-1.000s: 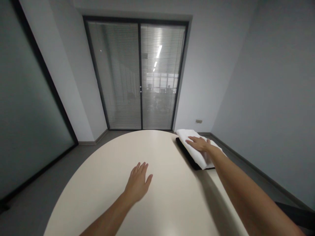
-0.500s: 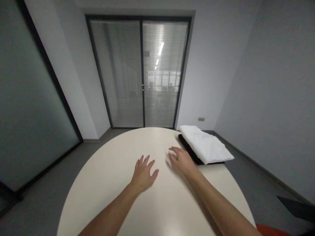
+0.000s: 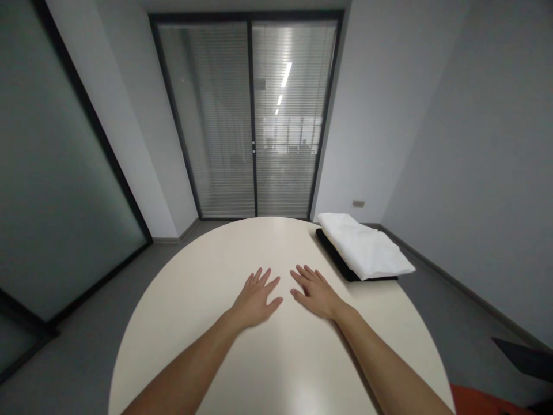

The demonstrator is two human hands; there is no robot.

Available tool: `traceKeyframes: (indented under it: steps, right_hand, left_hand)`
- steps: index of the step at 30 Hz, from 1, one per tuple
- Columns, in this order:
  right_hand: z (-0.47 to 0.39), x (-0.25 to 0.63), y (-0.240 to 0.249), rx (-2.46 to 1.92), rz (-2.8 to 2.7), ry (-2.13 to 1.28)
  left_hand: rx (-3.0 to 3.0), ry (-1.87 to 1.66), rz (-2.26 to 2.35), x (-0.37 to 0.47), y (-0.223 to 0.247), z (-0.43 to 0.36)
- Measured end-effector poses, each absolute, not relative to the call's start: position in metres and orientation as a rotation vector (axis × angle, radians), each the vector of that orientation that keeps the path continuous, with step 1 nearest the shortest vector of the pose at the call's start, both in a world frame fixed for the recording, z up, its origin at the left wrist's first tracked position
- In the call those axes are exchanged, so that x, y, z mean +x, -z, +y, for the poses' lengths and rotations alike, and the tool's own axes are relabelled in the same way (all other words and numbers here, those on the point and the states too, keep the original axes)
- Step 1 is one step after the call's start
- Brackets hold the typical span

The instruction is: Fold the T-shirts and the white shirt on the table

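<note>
My left hand (image 3: pixel 257 300) lies palm down over the middle of the pale round table (image 3: pixel 181 323), fingers spread and holding nothing. Close to its right, my right hand (image 3: pixel 315 293) is also palm down with its fingers apart and nothing in it. A small gap separates the two thumbs. Beyond my right hand, at the table's far right edge, a folded white cloth (image 3: pixel 365 245) rests on top of a folded black cloth (image 3: pixel 334 256). Neither hand touches these cloths. Most of the black one is hidden under the white.
Past the table stands a dark-framed glass door (image 3: pixel 254 121) with blinds. A frosted glass panel (image 3: pixel 56 173) is on the left. Something red (image 3: pixel 479 400) and a dark flat object (image 3: pixel 525 357) show at the lower right, beside the table.
My right hand has come down and flattened onto the table, its fingers straightening out. My left hand stays nearly in place. The view has tilted slightly.
</note>
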State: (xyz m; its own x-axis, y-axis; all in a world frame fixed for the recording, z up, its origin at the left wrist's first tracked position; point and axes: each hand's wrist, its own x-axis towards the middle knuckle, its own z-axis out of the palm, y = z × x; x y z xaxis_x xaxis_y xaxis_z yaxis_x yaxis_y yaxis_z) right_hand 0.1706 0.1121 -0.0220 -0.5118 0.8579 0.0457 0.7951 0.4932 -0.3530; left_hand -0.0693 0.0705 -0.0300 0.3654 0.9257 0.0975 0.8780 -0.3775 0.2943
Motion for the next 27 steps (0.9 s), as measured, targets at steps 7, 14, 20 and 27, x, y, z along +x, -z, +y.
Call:
traceKeyframes:
  steps: [7, 14, 20, 27]
  right_hand:
    - [0.1134, 0.1718, 0.0213, -1.422, -2.535, -0.449]
    - [0.1139, 0.1718, 0.0235, -1.421, -2.515, -0.462]
    - [0.1142, 0.1718, 0.022, -1.432, -2.533, -0.458]
    - [0.1137, 0.1715, 0.022, -1.438, -2.526, -0.473]
  left_hand:
    - [2.42, -0.374, 1.622, -0.0699, 0.0312, 0.0711]
    - [2.425, -0.372, 1.625, -0.07, 0.0338, 0.0728]
    - [2.415, -0.349, 1.625, -0.0687, 0.0304, 0.0723]
    - [2.404, -0.358, 1.624, -0.0681, 0.0279, 0.0708]
